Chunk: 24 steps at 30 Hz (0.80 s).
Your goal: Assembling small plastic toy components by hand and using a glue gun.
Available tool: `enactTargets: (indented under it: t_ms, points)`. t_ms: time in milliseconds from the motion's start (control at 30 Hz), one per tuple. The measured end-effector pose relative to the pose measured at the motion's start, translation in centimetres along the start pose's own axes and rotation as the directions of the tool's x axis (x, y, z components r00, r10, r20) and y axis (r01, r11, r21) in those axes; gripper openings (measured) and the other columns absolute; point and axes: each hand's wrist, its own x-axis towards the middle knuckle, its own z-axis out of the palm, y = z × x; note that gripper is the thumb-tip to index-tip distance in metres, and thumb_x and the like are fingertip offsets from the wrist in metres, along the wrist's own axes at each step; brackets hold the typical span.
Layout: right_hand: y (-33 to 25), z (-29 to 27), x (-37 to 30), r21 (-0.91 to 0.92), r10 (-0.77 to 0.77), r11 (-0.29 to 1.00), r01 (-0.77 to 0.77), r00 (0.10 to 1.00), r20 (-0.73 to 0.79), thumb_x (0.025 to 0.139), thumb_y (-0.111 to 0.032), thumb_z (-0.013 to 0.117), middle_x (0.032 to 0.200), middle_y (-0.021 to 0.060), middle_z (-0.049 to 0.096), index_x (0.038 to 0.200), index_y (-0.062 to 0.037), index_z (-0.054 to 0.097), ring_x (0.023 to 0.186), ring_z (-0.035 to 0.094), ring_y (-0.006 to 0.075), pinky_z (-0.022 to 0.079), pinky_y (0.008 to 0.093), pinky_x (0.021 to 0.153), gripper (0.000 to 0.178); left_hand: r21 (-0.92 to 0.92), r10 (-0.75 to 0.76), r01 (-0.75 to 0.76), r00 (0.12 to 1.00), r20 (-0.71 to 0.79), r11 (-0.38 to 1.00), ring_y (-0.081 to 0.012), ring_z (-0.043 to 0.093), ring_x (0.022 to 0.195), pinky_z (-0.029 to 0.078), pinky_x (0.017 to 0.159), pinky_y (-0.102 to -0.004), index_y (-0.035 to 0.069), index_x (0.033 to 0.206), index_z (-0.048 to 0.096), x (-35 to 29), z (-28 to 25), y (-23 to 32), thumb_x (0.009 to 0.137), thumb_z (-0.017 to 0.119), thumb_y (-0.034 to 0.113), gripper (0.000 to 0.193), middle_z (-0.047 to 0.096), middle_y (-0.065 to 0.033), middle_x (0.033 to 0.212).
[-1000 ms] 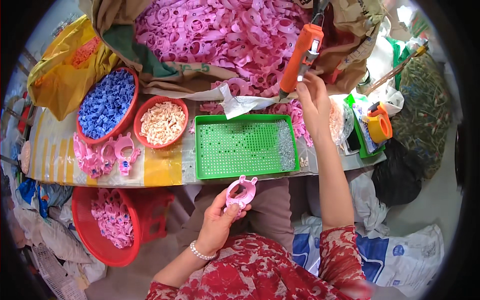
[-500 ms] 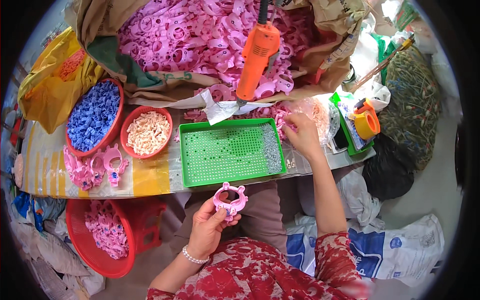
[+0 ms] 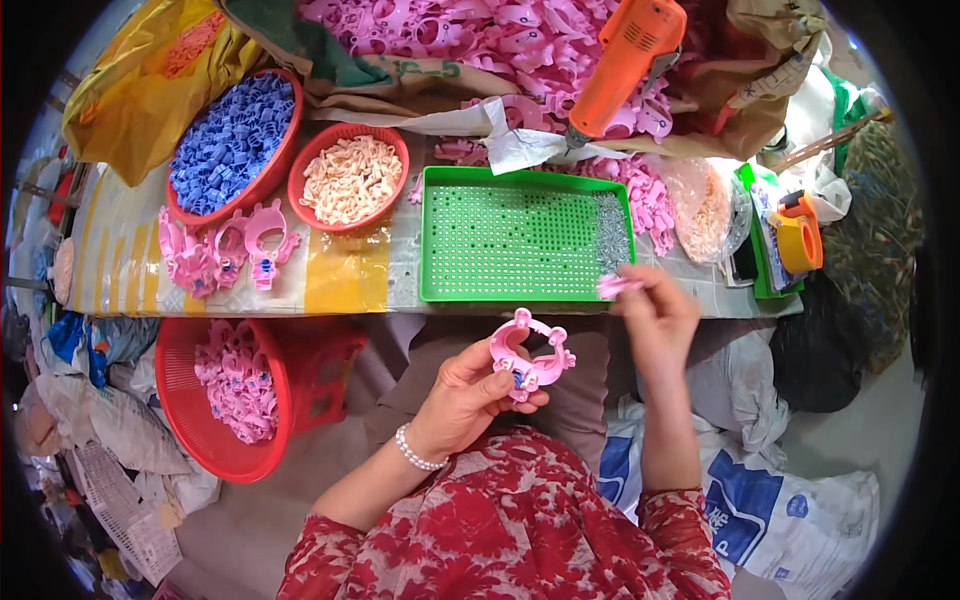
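My left hand is closed on a pink plastic ring-shaped part, held above my lap. Small knobs stand on its rim, and blue and cream bits show at its lower side. Between the fingertips of my right hand is a small pink plastic piece, at the near right corner of a green perforated tray. Small silvery metal pieces lie along the tray's right end; they look like screws. Beyond the tray lies a pile of small pink pieces.
An orange electric screwdriver hangs over a sack of pink parts. Leftward stand bowls of blue pieces and cream pieces, with finished-looking pink rings nearby. A red basket sits below the table; yellow tape lies right.
My right hand has come back from the pile of pink pieces with a small pink piece. My left hand still holds the pink ring, now turned somewhat. The whole view has shifted.
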Motion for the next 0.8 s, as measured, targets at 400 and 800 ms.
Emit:
enactTargets:
  t_ms: [400, 800]
  points:
    - [0.7, 3.9, -4.4, 0.176, -0.354, 0.934, 0.312, 0.882, 0.311, 0.071, 0.012, 0.060, 0.085, 0.0108, 0.064, 0.092, 0.0004, 0.065, 0.076, 0.063, 0.0190, 0.050, 0.0265, 0.065, 0.024, -0.191, 0.010, 0.011, 0.994, 0.109, 0.982, -0.0309, 0.063, 0.083, 0.054, 0.072, -0.0411, 0.001, 0.127, 0.043, -0.9, -1.3, -0.3, 0.090, 0.056, 0.020, 0.043, 0.057, -0.0185, 0.109]
    - [0.4, 2.5, -4.6, 0.244, -0.025, 0.957, -0.160, 0.787, 0.616, 0.081, 0.002, 0.063, 0.093, 0.0053, 0.060, 0.101, 0.0026, 0.060, 0.083, 0.058, 0.0099, 0.048, 0.0213, 0.070, 0.020, -0.346, 0.043, 0.060, 0.958, 0.283, 0.936, -0.0333, 0.063, 0.086, 0.054, 0.076, -0.0392, 0.009, 0.136, 0.038, -0.9, -2.3, -1.2, 0.091, 0.051, 0.013, 0.048, 0.051, -0.0177, 0.115]
